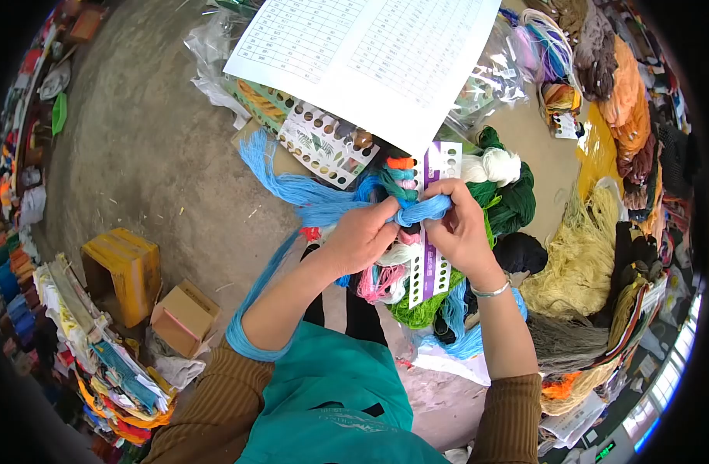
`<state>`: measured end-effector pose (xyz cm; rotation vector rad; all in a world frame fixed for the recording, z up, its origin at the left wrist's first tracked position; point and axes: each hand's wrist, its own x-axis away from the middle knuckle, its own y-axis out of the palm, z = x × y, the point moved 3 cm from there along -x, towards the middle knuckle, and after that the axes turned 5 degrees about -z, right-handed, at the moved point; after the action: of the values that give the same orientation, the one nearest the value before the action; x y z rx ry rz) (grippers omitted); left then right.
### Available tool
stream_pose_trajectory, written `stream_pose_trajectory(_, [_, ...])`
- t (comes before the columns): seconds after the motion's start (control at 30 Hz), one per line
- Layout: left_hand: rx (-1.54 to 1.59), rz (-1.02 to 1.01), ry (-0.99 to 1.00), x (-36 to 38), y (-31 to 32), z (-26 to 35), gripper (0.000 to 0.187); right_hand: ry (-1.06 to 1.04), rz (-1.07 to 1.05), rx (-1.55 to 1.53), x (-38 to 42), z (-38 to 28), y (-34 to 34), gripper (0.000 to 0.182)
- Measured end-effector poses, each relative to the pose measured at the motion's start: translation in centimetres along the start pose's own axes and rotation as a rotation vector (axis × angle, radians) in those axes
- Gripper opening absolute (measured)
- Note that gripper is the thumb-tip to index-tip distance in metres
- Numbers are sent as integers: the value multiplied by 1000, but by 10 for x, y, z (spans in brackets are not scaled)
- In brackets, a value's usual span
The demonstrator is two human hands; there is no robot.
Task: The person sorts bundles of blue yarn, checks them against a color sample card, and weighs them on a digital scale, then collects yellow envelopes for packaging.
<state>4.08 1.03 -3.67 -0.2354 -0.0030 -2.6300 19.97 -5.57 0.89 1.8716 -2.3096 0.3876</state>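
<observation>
My left hand (370,232) and right hand (456,228) both pinch light-blue yarn (424,210), bunched between fingertips over punched card (428,267) with purple stripe. More blue strands (281,182) spread out past left hand; blue loop (263,354) circles left forearm. White skein (492,166) and dark green skeins (517,199) lie near right hand. I see printed sheet (354,66) farther out, beside patterned card (323,147).

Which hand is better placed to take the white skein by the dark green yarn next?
Probably the right hand: it is nearer the white skein than the left hand. Both hold light blue yarn, so either would first let go.
</observation>
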Motion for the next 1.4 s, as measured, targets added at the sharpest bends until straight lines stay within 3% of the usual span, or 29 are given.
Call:
stream_pose_trajectory(0.1, [-18,8,-3,-1,2,-4,18,-46,-37,174,0,5,-5,29])
stream_pose_trajectory(0.3, [-196,-8,-8,3,-17,-9,24,-178,-32,361,-2,4,-3,21])
stream_pose_trajectory(0.4, [-224,-8,-8,7,-23,-7,25,-85,49,85,-2,17,-4,14])
stream_pose_trajectory(0.6, [-146,-37,-84,1,-11,16,22,175,-97,-384,-1,9,-15,16])
stream_pose_trajectory(0.73, [-159,49,80,-3,-5,11,22,175,-98,-489,-4,11,-13,13])
stream_pose_trajectory(1.0, [-268,-34,24,-10,-5,4,10,103,38,-278,-1,10,4,13])
stream_pose_trajectory(1.07, [-218,-64,-38,-9,-6,3,10,1,35,26,2,0,4,18])
stream_pose_trajectory(1.1, [-220,-60,-39,-9,-7,3,10,-29,73,-6,3,5,7,24])
stream_pose_trajectory(1.27, [-270,-61,1,-8,-5,2,12,-75,96,298,6,5,4,25])
stream_pose_trajectory(1.33, [-310,-40,53,-7,-9,1,12,-272,89,436,3,3,5,25])
stream_pose_trajectory(1.4, [-352,-19,104,-5,-16,4,12,-263,76,464,1,1,5,25])
